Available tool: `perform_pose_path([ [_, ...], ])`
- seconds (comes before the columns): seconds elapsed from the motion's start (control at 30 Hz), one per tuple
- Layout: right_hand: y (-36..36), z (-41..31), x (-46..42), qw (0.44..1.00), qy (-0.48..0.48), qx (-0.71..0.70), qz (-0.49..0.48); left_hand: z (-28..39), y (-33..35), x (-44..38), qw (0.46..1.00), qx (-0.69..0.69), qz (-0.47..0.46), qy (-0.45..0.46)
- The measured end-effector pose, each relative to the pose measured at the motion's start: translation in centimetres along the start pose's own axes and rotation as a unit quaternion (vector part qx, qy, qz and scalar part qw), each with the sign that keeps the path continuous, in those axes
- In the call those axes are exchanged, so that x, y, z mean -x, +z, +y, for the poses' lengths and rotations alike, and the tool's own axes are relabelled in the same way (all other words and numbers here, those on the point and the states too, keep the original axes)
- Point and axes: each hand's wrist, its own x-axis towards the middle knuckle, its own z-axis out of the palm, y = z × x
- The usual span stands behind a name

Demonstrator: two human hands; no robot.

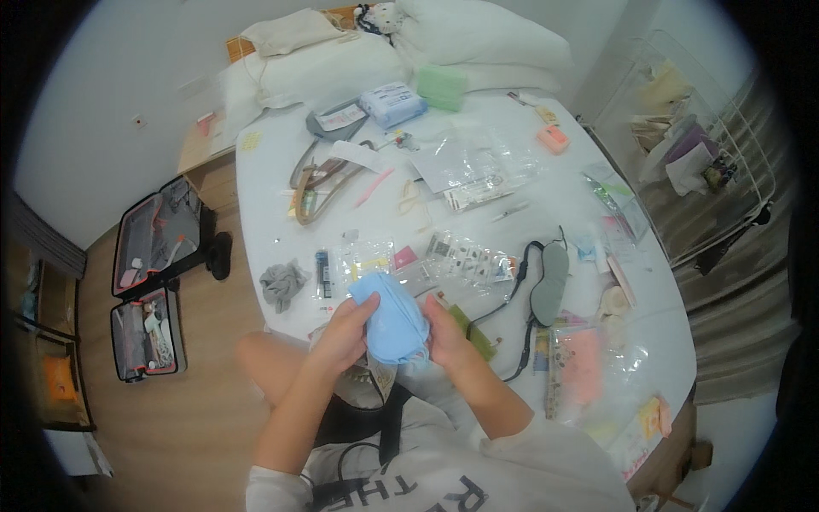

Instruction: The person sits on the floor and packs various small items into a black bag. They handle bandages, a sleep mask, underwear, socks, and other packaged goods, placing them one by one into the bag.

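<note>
A folded light-blue fabric item point(393, 320), with thin white strings at its lower right, is held in front of me; its exact kind I cannot tell. My left hand point(345, 336) grips its left side, thumb on top. At its right edge is my right hand point(445, 329), with the thumb raised; whether those fingers hold the cloth is not clear. Just right of my right hand lies a green flat pouch point(472, 331). A grey eye mask point(550, 285) with a black strap is farther right. Crumpled grey cloth point(283, 285) lies to the left.
The white bed point(397, 211) bears clear plastic bags point(473, 256), a brown strap point(307, 192), a blue-white soft pack point(391, 105) and a coral pouch point(581, 365). Pillows point(333, 70) stand at the far end. An open suitcase point(160, 237) is on the floor at left, a white rack point(723, 153) at right.
</note>
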Motion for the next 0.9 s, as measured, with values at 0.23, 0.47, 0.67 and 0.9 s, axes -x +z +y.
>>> perform_pose_path([
  [0.23,1.2,-2.8,-1.1,0.992,-0.12,-0.01,0.026,0.8,-0.3,0.8,0.999,0.005,0.043,0.026],
  [0.47,6.5,-0.6,1.2,0.862,-0.357,0.358,0.044,0.4,0.5,1.7,0.996,0.062,0.043,0.043],
  [0.67,7.2,1.6,2.6,0.636,-0.434,0.634,-0.065,0.3,0.1,2.3,0.973,0.213,-0.073,0.051],
  [0.9,3.1,0.8,2.8,0.666,-0.504,0.54,0.106,0.7,-0.4,2.8,0.992,0.086,-0.003,0.088],
])
